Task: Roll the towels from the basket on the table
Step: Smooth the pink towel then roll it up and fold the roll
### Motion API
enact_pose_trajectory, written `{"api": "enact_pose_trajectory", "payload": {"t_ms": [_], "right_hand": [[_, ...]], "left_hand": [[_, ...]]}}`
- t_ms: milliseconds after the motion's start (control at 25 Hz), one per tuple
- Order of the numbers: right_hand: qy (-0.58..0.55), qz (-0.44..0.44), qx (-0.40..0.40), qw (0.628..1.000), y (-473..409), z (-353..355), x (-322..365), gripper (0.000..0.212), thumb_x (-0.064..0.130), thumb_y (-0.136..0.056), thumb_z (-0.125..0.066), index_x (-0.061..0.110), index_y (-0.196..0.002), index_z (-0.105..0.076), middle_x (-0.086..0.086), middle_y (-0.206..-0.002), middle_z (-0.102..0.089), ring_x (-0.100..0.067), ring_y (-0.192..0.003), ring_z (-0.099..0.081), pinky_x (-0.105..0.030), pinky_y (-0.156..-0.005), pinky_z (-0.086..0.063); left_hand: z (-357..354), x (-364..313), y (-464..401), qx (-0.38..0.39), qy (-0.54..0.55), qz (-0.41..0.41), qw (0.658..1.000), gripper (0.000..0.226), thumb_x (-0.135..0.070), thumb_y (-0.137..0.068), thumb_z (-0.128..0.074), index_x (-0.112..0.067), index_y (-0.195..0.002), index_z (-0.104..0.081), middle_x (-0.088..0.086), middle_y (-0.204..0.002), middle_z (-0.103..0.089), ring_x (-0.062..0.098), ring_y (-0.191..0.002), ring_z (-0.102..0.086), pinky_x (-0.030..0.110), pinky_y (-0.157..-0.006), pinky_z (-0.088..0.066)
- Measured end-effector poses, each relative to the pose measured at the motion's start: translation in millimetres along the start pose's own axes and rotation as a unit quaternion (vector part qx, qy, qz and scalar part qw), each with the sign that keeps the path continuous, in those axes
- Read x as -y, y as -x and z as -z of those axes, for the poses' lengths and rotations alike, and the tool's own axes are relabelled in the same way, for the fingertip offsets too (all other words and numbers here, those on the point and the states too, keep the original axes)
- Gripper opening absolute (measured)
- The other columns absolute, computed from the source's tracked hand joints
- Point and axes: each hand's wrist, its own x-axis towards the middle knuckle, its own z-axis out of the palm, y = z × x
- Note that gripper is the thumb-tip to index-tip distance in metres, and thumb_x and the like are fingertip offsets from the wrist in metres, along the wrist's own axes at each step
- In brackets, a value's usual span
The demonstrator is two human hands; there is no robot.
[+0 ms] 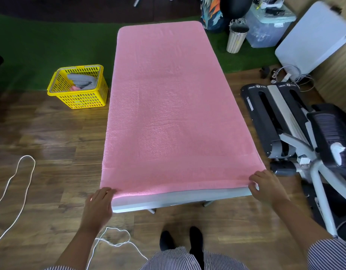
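Note:
A large pink towel (168, 106) lies spread flat over nearly the whole white table (180, 199). My left hand (99, 206) pinches the towel's near left corner at the table edge. My right hand (266, 187) grips the near right corner, fingers curled onto the fabric. A yellow perforated basket (78, 98) stands on the floor left of the table. Inside it lie a folded grey towel (82, 80) and a bit of pink cloth (74, 88).
A black and white exercise machine (281, 123) crowds the table's right side. A white cable (22, 182) loops on the wooden floor at left and near my feet. A slatted bin (236, 38), a plastic storage box (265, 28) and a white panel (314, 36) stand at the back right.

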Motion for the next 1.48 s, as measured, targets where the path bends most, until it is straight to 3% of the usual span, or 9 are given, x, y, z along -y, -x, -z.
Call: {"api": "enact_pose_trajectory", "payload": {"t_ms": [200, 520, 680, 800, 880, 1040, 1240, 1320, 1480], "right_hand": [[0.012, -0.043, -0.007, 0.999, 2.4, 6.6, 3.6, 0.021, -0.003, -0.064, -0.072, 0.008, -0.08, -0.063, -0.008, -0.079, -0.059, -0.033, -0.067, -0.055, -0.039, -0.056, -0.047], [-0.045, -0.086, -0.007, 0.995, 13.4, 3.7, 6.3, 0.034, -0.012, -0.058, -0.074, 0.003, -0.088, -0.071, -0.018, -0.091, -0.061, -0.038, -0.06, -0.06, -0.04, -0.044, -0.049], [-0.016, -0.111, 0.057, 0.992, 14.0, -8.1, -5.7, 0.045, -0.014, -0.063, -0.066, 0.0, -0.106, -0.067, -0.021, -0.104, -0.06, -0.041, -0.065, -0.06, -0.045, -0.048, -0.053], [-0.046, -0.118, 0.051, 0.991, 9.8, -3.3, -1.4, 0.037, -0.02, -0.056, -0.068, -0.004, -0.09, -0.067, -0.021, -0.084, -0.061, -0.041, -0.061, -0.059, -0.044, -0.044, -0.052], [-0.048, -0.112, 0.038, 0.992, 5.4, 3.8, 1.9, 0.019, -0.016, -0.062, -0.068, -0.004, -0.076, -0.065, -0.019, -0.073, -0.06, -0.04, -0.061, -0.058, -0.042, -0.049, -0.051], [-0.053, -0.136, 0.054, 0.988, -0.3, 4.3, -3.6, 0.017, -0.011, -0.064, -0.07, -0.003, -0.059, -0.056, -0.018, -0.06, -0.054, -0.036, -0.052, -0.052, -0.04, -0.049, -0.047], [-0.064, -0.189, 0.058, 0.978, -9.5, 4.7, 5.8, 0.013, 0.0, -0.081, -0.056, 0.001, -0.093, -0.058, -0.018, -0.1, -0.051, -0.038, -0.083, -0.055, -0.043, -0.069, -0.049], [-0.072, -0.197, 0.053, 0.976, -12.9, 6.2, 10.7, 0.019, -0.004, -0.083, -0.05, 0.004, -0.1, -0.055, -0.017, -0.104, -0.049, -0.038, -0.089, -0.054, -0.044, -0.071, -0.048], [-0.07, -0.087, -0.024, 0.993, 3.0, 2.6, 14.9, 0.025, -0.021, -0.058, -0.067, -0.002, -0.076, -0.064, -0.015, -0.079, -0.062, -0.038, -0.065, -0.06, -0.04, -0.054, -0.05]], "left_hand": [[3.0, -20.7, -2.2, -0.074, -0.018, 0.067, 0.995, 0.029, -0.011, -0.079, -0.041, -0.015, -0.097, -0.064, 0.008, -0.1, -0.064, 0.032, -0.086, -0.061, 0.046, -0.07, -0.044], [-3.4, -18.7, 3.2, -0.091, 0.038, 0.1, 0.99, 0.026, -0.005, -0.08, -0.05, -0.01, -0.098, -0.069, 0.012, -0.107, -0.063, 0.035, -0.095, -0.059, 0.047, -0.062, -0.055], [-6.6, -8.9, 3.8, -0.05, 0.061, 0.087, 0.993, 0.056, 0.025, -0.06, -0.058, -0.01, -0.103, -0.065, 0.016, -0.113, -0.06, 0.04, -0.1, -0.059, 0.052, -0.067, -0.056], [-6.3, -3.8, 1.2, -0.059, 0.026, 0.067, 0.996, 0.04, 0.007, -0.072, -0.045, -0.008, -0.101, -0.067, 0.014, -0.106, -0.065, 0.038, -0.096, -0.062, 0.051, -0.075, -0.054], [-4.7, -3.6, -1.0, -0.067, -0.007, 0.047, 0.997, 0.039, -0.007, -0.074, -0.037, -0.013, -0.097, -0.067, 0.01, -0.097, -0.068, 0.036, -0.083, -0.064, 0.046, -0.067, -0.052], [2.1, 2.5, -4.3, -0.076, -0.057, 0.024, 0.995, 0.021, -0.02, -0.081, -0.045, -0.021, -0.088, -0.065, 0.004, -0.085, -0.069, 0.031, -0.066, -0.065, 0.043, -0.064, -0.045], [5.3, -9.1, -11.7, -0.081, -0.038, 0.053, 0.995, 0.031, 0.009, -0.06, -0.075, -0.012, -0.083, -0.074, 0.017, -0.098, -0.064, 0.04, -0.086, -0.063, 0.051, -0.062, -0.049], [5.4, -21.5, -14.3, -0.09, -0.022, 0.055, 0.994, 0.037, 0.016, -0.064, -0.063, -0.01, -0.089, -0.073, 0.016, -0.095, -0.064, 0.038, -0.081, -0.064, 0.049, -0.058, -0.051], [-0.8, -30.7, -6.3, -0.09, 0.033, 0.021, 0.995, 0.036, -0.002, -0.073, -0.04, -0.008, -0.093, -0.069, 0.01, -0.097, -0.067, 0.031, -0.086, -0.066, 0.039, -0.065, -0.056]]}}
